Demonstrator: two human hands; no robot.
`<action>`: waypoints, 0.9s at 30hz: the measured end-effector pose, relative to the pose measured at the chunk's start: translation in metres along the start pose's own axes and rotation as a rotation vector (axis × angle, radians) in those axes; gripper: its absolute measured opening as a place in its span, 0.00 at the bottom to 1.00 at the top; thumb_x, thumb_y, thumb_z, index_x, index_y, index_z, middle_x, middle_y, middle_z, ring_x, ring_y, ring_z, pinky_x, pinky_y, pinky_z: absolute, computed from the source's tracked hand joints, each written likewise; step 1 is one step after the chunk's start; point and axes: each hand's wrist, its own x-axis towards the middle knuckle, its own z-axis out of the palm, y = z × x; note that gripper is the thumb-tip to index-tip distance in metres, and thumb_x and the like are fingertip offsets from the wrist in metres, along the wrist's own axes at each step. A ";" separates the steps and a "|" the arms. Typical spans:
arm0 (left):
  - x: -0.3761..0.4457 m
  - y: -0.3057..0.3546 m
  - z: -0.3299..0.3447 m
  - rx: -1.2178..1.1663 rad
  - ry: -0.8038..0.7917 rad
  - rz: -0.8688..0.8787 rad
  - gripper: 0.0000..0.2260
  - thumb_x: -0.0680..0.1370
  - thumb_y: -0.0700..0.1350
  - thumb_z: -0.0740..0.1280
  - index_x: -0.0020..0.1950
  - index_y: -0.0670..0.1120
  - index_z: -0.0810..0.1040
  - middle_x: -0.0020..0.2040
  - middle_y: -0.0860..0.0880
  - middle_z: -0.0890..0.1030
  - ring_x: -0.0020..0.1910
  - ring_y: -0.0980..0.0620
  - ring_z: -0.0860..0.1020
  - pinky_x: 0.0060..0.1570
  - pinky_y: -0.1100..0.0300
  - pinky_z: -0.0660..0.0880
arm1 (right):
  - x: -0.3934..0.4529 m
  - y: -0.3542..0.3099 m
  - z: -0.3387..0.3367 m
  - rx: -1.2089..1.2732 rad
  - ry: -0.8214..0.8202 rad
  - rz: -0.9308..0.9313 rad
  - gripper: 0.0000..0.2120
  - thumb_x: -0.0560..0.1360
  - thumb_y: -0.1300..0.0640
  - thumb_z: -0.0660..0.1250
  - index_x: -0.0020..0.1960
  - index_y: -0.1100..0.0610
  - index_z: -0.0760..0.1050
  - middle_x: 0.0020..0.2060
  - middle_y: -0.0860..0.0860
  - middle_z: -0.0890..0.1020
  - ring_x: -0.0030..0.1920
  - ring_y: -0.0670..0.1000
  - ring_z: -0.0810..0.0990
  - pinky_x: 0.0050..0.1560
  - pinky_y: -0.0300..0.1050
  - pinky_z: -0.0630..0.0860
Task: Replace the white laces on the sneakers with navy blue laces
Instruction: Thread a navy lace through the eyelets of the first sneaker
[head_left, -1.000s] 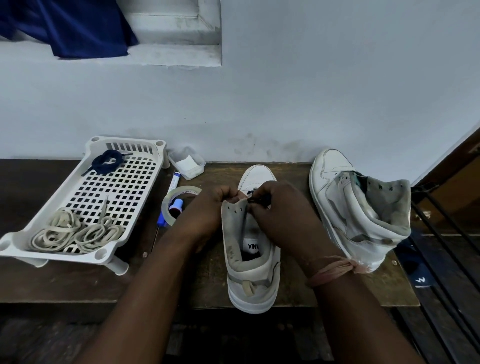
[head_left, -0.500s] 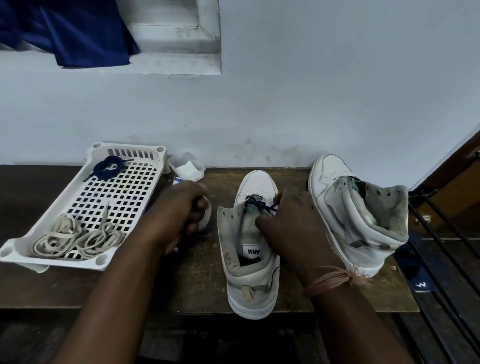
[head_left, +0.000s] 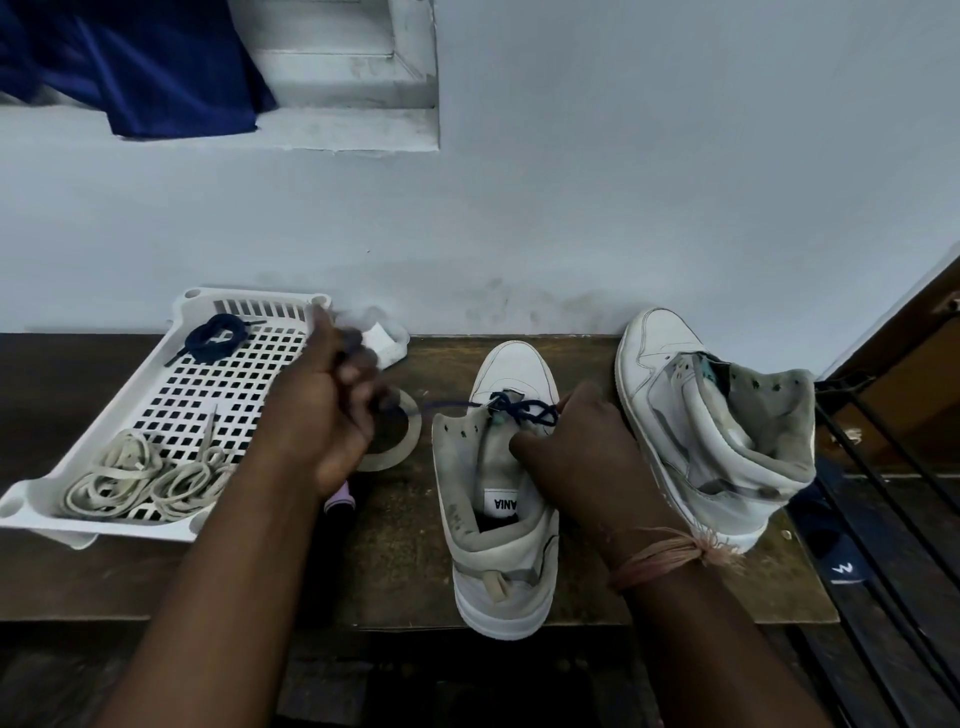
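Note:
A white high-top sneaker (head_left: 506, 561) stands on the wooden table, toe to the wall. A navy lace (head_left: 519, 410) crosses its lowest eyelets. My left hand (head_left: 322, 410) grips one end of that lace and holds it taut out to the left. My right hand (head_left: 576, 452) rests on the sneaker's right side and pinches the lace by the eyelets. The second white sneaker (head_left: 717, 431) leans at the right with no lace. Another bundled navy lace (head_left: 215, 338) and the removed white laces (head_left: 145, 478) lie in the white tray (head_left: 62, 478).
A roll of tape (head_left: 400, 441) lies between my hands, with a pen (head_left: 340, 501) partly under my left wrist. A small clear container (head_left: 387, 340) sits by the wall. A blue cloth (head_left: 130, 67) hangs from the ledge above. A dark metal rack (head_left: 883, 519) stands right.
My left hand has drawn away from the sneaker to the left and up, pulling the navy lace through the eyelet. My right hand stays at the sneaker's tongue.

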 end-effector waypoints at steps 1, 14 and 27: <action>0.000 -0.006 0.003 0.286 0.029 -0.041 0.20 0.80 0.64 0.64 0.39 0.50 0.70 0.30 0.52 0.67 0.27 0.54 0.65 0.34 0.57 0.61 | 0.001 0.000 0.000 0.008 -0.007 0.004 0.26 0.67 0.46 0.71 0.58 0.58 0.69 0.54 0.56 0.79 0.53 0.58 0.79 0.52 0.50 0.78; -0.014 -0.008 0.010 0.886 -0.190 -0.143 0.23 0.70 0.66 0.75 0.50 0.48 0.84 0.44 0.40 0.83 0.38 0.42 0.75 0.43 0.50 0.73 | 0.001 0.004 0.000 0.015 -0.020 -0.018 0.20 0.69 0.49 0.71 0.55 0.58 0.69 0.50 0.55 0.80 0.50 0.58 0.79 0.48 0.48 0.76; -0.005 0.004 0.013 -0.255 -0.062 -0.038 0.13 0.79 0.54 0.68 0.36 0.51 0.79 0.50 0.49 0.85 0.53 0.50 0.83 0.51 0.52 0.77 | -0.002 -0.001 -0.001 -0.047 -0.020 -0.018 0.18 0.66 0.45 0.66 0.51 0.54 0.71 0.49 0.54 0.80 0.51 0.57 0.79 0.54 0.53 0.78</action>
